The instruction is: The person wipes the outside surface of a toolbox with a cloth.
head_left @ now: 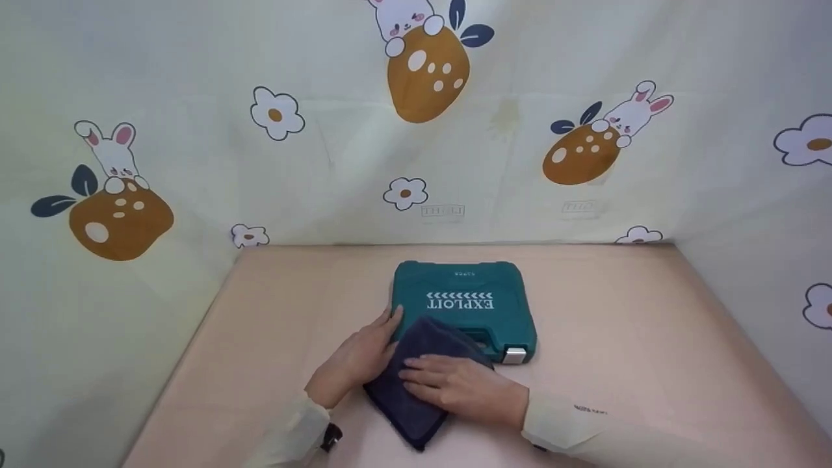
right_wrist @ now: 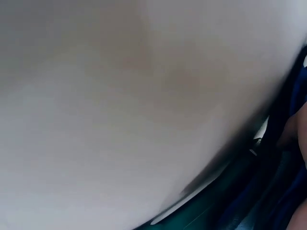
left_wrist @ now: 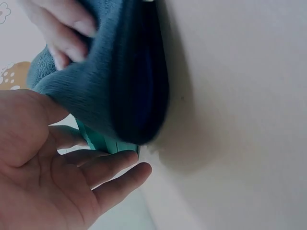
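Note:
A green hard plastic case (head_left: 465, 283) with white EXPLOIT lettering, upside down in the head view, lies flat on the table. Over its near left corner is spread a dark blue cloth (head_left: 416, 403), which hangs past the case's near edge. My right hand (head_left: 465, 390) rests on top of this cloth with fingers extended. At the case's left side, my left hand (head_left: 357, 361) touches the edge with nearly straight fingers (left_wrist: 117, 184), as the left wrist view shows. Its thumb is partly hidden by the cloth. The right wrist view catches only a bit of my right hand (right_wrist: 301, 139).
A silver latch (head_left: 515, 355) sits on the case's near right corner, beside its handle. The table (head_left: 611, 305) has a pale pinkish cover. Behind and on both sides hangs a curtain (head_left: 325, 169) printed with rabbits and flowers.

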{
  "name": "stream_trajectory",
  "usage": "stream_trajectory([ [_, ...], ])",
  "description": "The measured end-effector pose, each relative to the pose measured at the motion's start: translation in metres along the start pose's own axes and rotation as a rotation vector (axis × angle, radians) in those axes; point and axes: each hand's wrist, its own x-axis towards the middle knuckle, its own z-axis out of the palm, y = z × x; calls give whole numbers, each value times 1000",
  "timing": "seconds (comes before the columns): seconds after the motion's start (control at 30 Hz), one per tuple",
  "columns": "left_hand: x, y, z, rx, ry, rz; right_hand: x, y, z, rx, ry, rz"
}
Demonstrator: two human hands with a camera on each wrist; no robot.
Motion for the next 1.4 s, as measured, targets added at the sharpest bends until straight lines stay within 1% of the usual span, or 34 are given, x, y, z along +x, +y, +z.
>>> stream_trajectory([
  [0.07,0,0,0,8,8,7,2,2,2,-21,-5,-30],
  [0.23,-2,0,0,25,25,20,1,6,3,-42,-12,-52],
  [0.37,-2,1,0,25,33,24,-5,10,2,-40,-24,-54],
  [0.47,-3,2,1,16,27,8,-13,12,1,-23,-34,-55],
  [0.67,-3,3,2,9,14,-21,-30,17,-3,-3,-19,-51],
  [0.83,-2,2,3,11,15,-34,-45,21,-7,16,-13,-48],
  [0.97,-2,0,4,9,5,-43,-58,24,-11,8,-31,-49],
  [1.03,-2,-1,3,5,-5,-57,-66,26,-14,-2,-40,-48],
  [1.2,-2,1,1,1,-22,-83,-87,31,-22,-23,-40,-51],
  [1.4,-4,2,2,-17,-25,-82,-109,34,-27,-26,-40,-52],
])
